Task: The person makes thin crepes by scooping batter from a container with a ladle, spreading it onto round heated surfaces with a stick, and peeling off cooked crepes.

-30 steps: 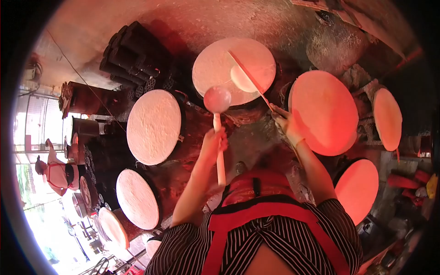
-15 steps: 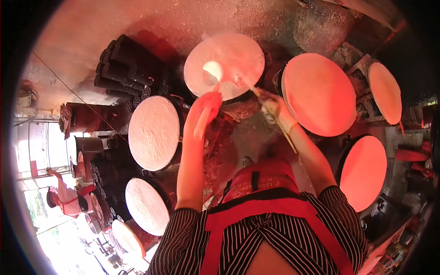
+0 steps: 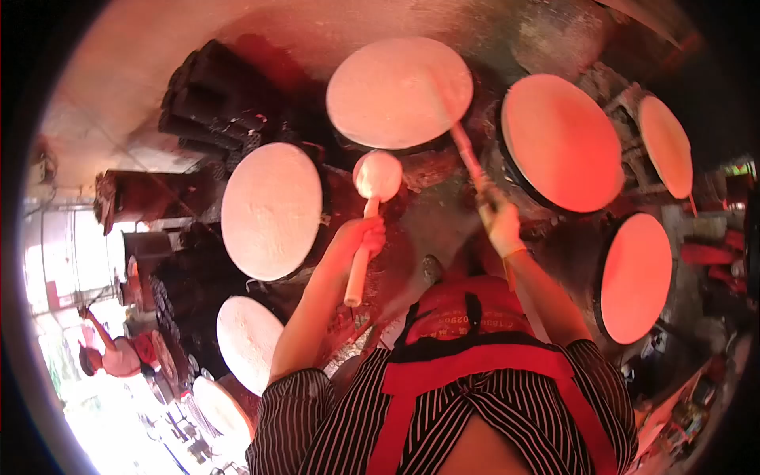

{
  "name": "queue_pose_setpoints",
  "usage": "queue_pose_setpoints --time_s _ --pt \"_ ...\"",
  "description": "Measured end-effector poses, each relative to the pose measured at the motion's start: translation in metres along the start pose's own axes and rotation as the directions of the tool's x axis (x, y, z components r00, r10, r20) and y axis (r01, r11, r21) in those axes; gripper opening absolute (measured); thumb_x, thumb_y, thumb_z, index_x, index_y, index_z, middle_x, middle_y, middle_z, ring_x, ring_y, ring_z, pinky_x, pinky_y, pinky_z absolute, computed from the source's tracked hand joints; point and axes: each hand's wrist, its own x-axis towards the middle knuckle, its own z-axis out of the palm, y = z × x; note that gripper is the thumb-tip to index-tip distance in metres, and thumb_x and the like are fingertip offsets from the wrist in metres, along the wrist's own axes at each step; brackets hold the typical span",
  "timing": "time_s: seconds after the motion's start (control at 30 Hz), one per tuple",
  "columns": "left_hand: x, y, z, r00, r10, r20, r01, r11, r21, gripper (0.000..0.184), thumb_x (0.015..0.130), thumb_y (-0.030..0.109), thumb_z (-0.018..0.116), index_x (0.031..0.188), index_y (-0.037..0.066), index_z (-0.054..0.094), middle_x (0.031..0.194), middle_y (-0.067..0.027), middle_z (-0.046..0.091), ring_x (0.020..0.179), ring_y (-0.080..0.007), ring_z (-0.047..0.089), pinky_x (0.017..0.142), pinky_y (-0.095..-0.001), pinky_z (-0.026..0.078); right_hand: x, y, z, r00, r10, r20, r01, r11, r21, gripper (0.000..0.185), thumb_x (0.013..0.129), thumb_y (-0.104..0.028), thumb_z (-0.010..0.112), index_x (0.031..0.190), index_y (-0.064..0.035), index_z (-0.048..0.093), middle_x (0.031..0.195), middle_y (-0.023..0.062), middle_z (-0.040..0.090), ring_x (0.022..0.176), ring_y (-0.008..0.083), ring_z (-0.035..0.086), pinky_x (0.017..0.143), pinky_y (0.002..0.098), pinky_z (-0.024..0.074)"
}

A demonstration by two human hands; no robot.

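My left hand [image 3: 366, 235] is closed round the wooden handle of a ladle [image 3: 378, 176], whose round bowl is just below the near edge of the top round griddle [image 3: 400, 93]. In my right hand [image 3: 500, 222] is a long thin stick [image 3: 467, 154], its upper end blurred over the right part of that griddle. A pale layer covers the griddle's surface. To the right of my right hand lies another round griddle [image 3: 562, 142] with a smooth, reddish-lit surface.
More round griddles stand on the left [image 3: 271, 212] and right [image 3: 636, 279]. Dark perforated cylinders [image 3: 214, 99] are stacked at the upper left. A rusty drum [image 3: 150, 198] is below them. A person [image 3: 119, 356] in a red apron is at the far left.
The ladle has drawn back from the top griddle toward me and now shows upright beside its near edge. The stick has swung across the griddle's right part. The view has shifted slightly.
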Motion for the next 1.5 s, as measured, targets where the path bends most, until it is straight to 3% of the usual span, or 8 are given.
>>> queue_pose_setpoints --time_s 0.37,0.67,0.73,0.77,0.83,0.9,1.03,1.5 --pt "-0.031 -0.137 0.025 0.998 -0.048 -0.031 0.037 0.953 -0.299 0.011 0.099 0.007 0.050 0.105 -0.001 0.048 0.076 -0.0021 0.044 0.052 -0.0054 0.038 0.038 -0.0156 0.030 0.084 -0.102 -0.068 0.913 -0.387 0.133 0.232 0.221 -0.948 0.030 0.084 -0.029 0.067 0.104 -0.0115 0.054 0.085 0.0105 0.066 0.067 0.0320 0.066 0.057 0.0444 0.0529" --pt "0.008 -0.216 0.134 0.982 0.180 -0.062 -0.190 0.917 -0.350 0.018 0.101 0.009 0.049 0.113 -0.005 0.049 0.079 -0.0033 0.043 0.056 -0.0072 0.037 0.040 -0.0171 0.031 0.158 -0.121 -0.193 0.970 -0.168 0.174 0.237 0.517 -0.822 0.020 0.086 -0.027 0.063 0.088 -0.0080 0.068 0.080 0.0152 0.069 0.069 0.0324 0.067 0.065 0.0461 0.0522" --pt "0.021 -0.224 0.162 0.987 0.156 -0.035 -0.156 0.886 -0.436 0.018 0.101 0.008 0.048 0.113 -0.006 0.049 0.079 -0.0037 0.043 0.056 -0.0075 0.037 0.040 -0.0174 0.031 0.168 -0.186 -0.254 0.998 0.002 0.059 0.008 0.984 -0.179 0.026 0.084 -0.027 0.068 0.100 -0.0077 0.073 0.080 0.0079 0.070 0.067 0.0185 0.063 0.066 0.0378 0.0495" --pt "0.027 -0.229 0.177 0.991 0.130 0.000 -0.111 0.845 -0.523 0.018 0.101 0.008 0.048 0.113 -0.006 0.049 0.079 -0.0042 0.043 0.057 -0.0078 0.038 0.040 -0.0177 0.032 0.182 -0.235 -0.274 0.979 0.159 -0.130 -0.205 0.768 -0.606 0.027 0.092 -0.026 0.060 0.108 -0.0081 0.072 0.097 0.0138 0.072 0.091 0.0201 0.068 0.081 0.0314 0.0506" --pt "0.033 -0.234 0.212 0.992 0.128 0.012 -0.100 0.826 -0.555 0.019 0.101 0.007 0.048 0.113 -0.007 0.048 0.079 -0.0049 0.043 0.057 -0.0085 0.038 0.040 -0.0185 0.033 0.230 -0.248 -0.375 0.995 0.069 -0.067 -0.081 0.975 -0.205 0.044 0.090 -0.032 0.061 0.112 0.0068 0.065 0.122 0.0311 0.059 0.118 0.0334 0.056 0.089 0.0444 0.0487" --pt "0.043 -0.232 0.236 0.989 0.129 0.076 -0.074 0.861 -0.503 0.020 0.102 0.007 0.046 0.115 -0.008 0.047 0.079 -0.0050 0.043 0.058 -0.0091 0.039 0.041 -0.0192 0.034 0.221 -0.301 -0.450 0.902 -0.007 -0.432 0.127 0.960 0.251 0.025 0.082 -0.030 0.072 0.082 -0.0051 0.070 0.070 0.0010 0.058 0.065 0.0153 0.050 0.064 0.0273 0.0400" --pt "0.055 -0.220 0.289 0.971 0.088 0.222 0.035 0.867 -0.498 0.026 0.105 0.010 0.038 0.118 -0.011 0.044 0.083 -0.0075 0.044 0.061 -0.0122 0.042 0.046 -0.0225 0.039 0.163 -0.366 -0.588 0.720 -0.298 -0.626 0.437 0.896 0.077 0.020 0.083 -0.021 0.060 0.086 -0.0027 0.067 0.069 0.0046 0.062 0.064 0.0209 0.059 0.063 0.0356 0.0498" --pt "0.096 -0.224 0.421 0.967 0.032 0.254 0.073 0.915 -0.396 0.028 0.106 0.012 0.034 0.124 -0.008 0.039 0.081 -0.0064 0.041 0.060 -0.0129 0.041 0.048 -0.0244 0.039 0.139 0.015 -0.745 0.150 0.043 -0.988 -0.191 0.982 0.013 0.023 0.083 -0.019 0.060 0.088 0.0024 0.067 0.077 0.0142 0.066 0.072 0.0239 0.065 0.064 0.0376 0.0482"
